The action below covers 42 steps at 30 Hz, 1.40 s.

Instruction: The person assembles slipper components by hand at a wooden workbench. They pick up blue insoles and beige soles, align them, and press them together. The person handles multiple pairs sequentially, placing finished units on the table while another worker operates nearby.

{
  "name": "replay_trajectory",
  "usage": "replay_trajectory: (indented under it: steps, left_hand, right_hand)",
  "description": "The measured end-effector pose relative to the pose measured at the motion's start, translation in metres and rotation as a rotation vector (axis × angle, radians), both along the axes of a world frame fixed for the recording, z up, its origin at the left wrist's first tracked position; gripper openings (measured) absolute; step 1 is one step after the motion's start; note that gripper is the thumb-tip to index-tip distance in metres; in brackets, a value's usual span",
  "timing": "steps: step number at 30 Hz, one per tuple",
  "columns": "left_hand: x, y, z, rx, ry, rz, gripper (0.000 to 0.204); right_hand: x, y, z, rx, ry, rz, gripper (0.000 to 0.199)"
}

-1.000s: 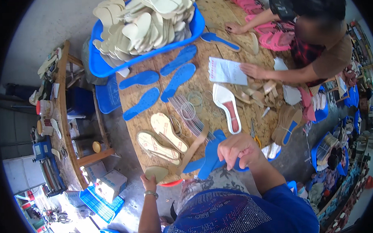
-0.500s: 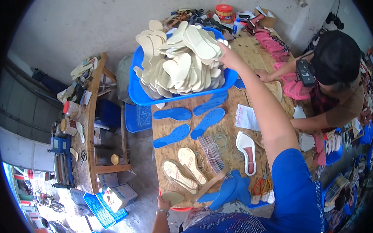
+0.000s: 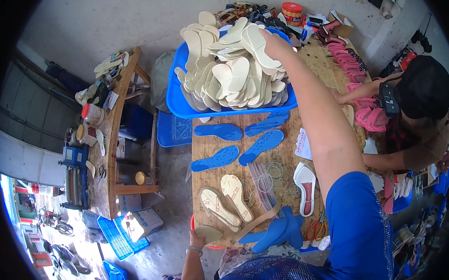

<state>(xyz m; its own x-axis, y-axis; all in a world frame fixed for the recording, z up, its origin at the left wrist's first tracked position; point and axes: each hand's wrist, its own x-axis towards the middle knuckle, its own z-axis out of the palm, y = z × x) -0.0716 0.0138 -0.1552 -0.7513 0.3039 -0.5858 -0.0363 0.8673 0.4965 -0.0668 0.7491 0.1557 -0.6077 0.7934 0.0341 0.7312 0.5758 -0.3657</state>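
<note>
My right hand (image 3: 277, 46) reaches far forward to the heaped cream insoles (image 3: 232, 77) in a blue plastic tray (image 3: 183, 108). Its fingers are closed on the edge of a cream insole (image 3: 256, 42) at the top right of the pile; the fingertips are partly hidden. Low at the table's near left corner, my left hand (image 3: 196, 239) grips a greyish-tan insole (image 3: 209, 233) by one end. Close by lie two cream insoles with red print (image 3: 236, 197) and a bunch of blue sole pieces (image 3: 278, 230). Several blue patterned soles (image 3: 217, 132) rest below the tray.
Orange-handled scissors (image 3: 316, 230), a white sole stack (image 3: 304, 184), loose elastic bands (image 3: 273, 172) and a notepad (image 3: 303, 144) lie on the wooden table (image 3: 206, 186). At right a co-worker in a black cap (image 3: 425, 86) works beside pink straps (image 3: 371, 118). A wooden bench (image 3: 110, 160) stands left.
The view has shifted, so the table and tray sit slightly further right. My right hand stays at the top right of the insole pile; my left still holds its insole.
</note>
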Motion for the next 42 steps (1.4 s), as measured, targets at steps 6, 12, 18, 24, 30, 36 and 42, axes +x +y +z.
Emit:
replay_trajectory:
  steps: [6, 12, 18, 24, 30, 36, 42]
  left_hand:
    - [0.000, 0.009, 0.007, 0.018, -0.062, 0.039, 0.049]
    - [0.001, -0.003, 0.009, -0.021, -0.026, 0.016, 0.047]
    - [-0.001, 0.022, 0.006, 0.025, -0.066, -0.026, 0.044]
    - [0.001, 0.009, 0.008, -0.003, -0.062, 0.028, 0.043]
    - [0.001, 0.014, 0.016, -0.065, -0.009, -0.002, 0.041]
    - [0.002, -0.011, -0.011, 0.007, -0.035, 0.045, 0.042]
    - [0.004, 0.001, 0.002, -0.006, -0.024, 0.045, 0.043]
  right_hand:
    - [0.014, 0.013, -0.019, 0.036, 0.069, -0.051, 0.068]
    - [0.079, 0.020, -0.071, 0.009, 0.245, -0.214, 0.057]
    - [0.253, 0.101, -0.218, -0.120, 0.132, -0.216, 0.034]
    - [0.270, 0.033, -0.281, -0.071, -0.133, -0.300, 0.035]
    - [0.279, 0.021, -0.306, -0.045, -0.176, -0.334, 0.046]
    - [0.278, 0.026, -0.326, -0.106, -0.299, -0.375, 0.051]
    - [0.276, 0.007, -0.296, 0.024, -0.472, -0.460, 0.041]
